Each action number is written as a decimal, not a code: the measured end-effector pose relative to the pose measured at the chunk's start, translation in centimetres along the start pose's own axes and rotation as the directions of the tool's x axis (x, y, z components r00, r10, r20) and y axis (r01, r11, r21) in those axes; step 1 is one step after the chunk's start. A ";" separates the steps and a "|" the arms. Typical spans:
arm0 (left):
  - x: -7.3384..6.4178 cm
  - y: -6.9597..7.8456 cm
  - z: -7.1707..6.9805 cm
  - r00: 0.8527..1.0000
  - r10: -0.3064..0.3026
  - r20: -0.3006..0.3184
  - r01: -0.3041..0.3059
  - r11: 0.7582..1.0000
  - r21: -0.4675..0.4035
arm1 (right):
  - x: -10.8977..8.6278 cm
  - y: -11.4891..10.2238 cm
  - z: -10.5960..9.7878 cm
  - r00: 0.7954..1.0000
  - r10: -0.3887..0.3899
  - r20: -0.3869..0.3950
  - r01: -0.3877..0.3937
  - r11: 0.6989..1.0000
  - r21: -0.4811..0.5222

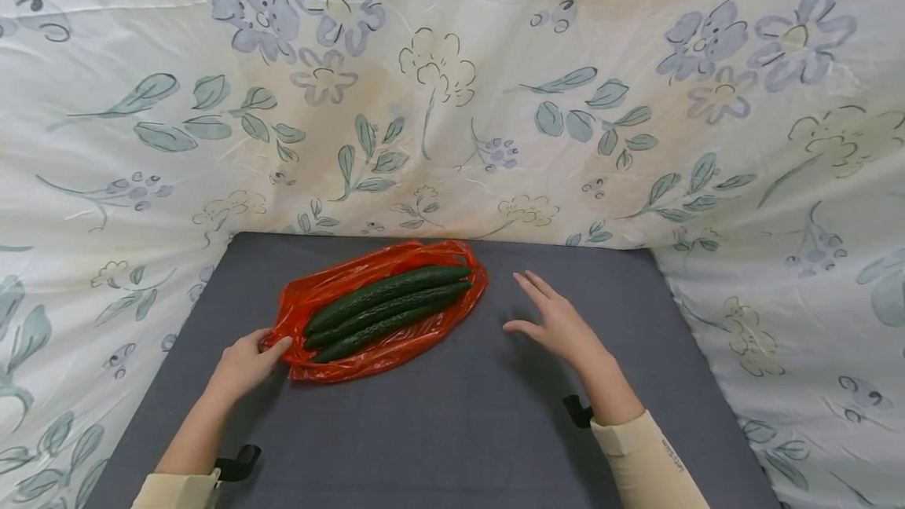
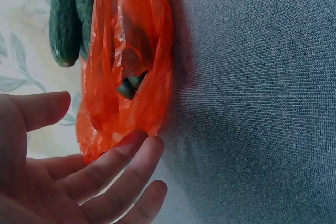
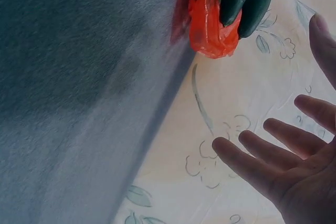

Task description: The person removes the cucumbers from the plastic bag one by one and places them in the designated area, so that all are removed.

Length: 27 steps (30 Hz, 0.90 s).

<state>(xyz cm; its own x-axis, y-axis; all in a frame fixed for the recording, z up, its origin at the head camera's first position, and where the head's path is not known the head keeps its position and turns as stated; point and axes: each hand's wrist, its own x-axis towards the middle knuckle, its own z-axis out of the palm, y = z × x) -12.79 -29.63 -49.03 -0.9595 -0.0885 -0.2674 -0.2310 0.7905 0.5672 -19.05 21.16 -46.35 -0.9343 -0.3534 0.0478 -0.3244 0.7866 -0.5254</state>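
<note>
Three dark green cucumbers (image 1: 387, 306) lie side by side on a red plastic bag (image 1: 311, 370), slanting up to the right in the head view. At the bag's left end is my left hand (image 1: 243, 368). In the left wrist view its fingertips (image 2: 152, 148) touch the crinkled bag (image 2: 131, 114), and the thumb stands apart from them. Dark green shows through a gap in the plastic there. My right hand (image 1: 562, 324) hovers to the right of the bag, fingers spread, touching nothing. The right wrist view shows its extended fingers (image 3: 252, 169) apart from the bag (image 3: 212, 40).
A grey cloth-covered table (image 1: 452, 446) lies under the bag. Floral fabric (image 1: 452, 100) hangs behind the table and along both sides. Each wrist wears a black mount, seen at the left wrist (image 1: 239, 463) and the right wrist (image 1: 578, 411).
</note>
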 end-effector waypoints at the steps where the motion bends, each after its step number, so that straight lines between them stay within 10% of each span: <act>1: 0.0 0.0 0.0 1.000 0.001 -0.007 -0.001 1.000 0.003 | 0.2 -0.2 0.1 1.000 -0.003 0.003 0.003 1.000 -0.007; 27: 0.0 -0.4 0.1 0.995 0.011 -0.101 -0.009 1.000 0.025 | 3.4 -3.2 1.1 0.992 -0.121 0.020 0.121 0.993 -0.008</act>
<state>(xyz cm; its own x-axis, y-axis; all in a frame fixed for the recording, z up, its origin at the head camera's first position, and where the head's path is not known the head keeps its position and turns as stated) -12.66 -29.86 -49.32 -0.9735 -0.1402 -0.1809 -0.2183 0.8061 0.5501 -21.07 16.90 -45.44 -0.8851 -0.4559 0.0938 -0.4363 0.7423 -0.5086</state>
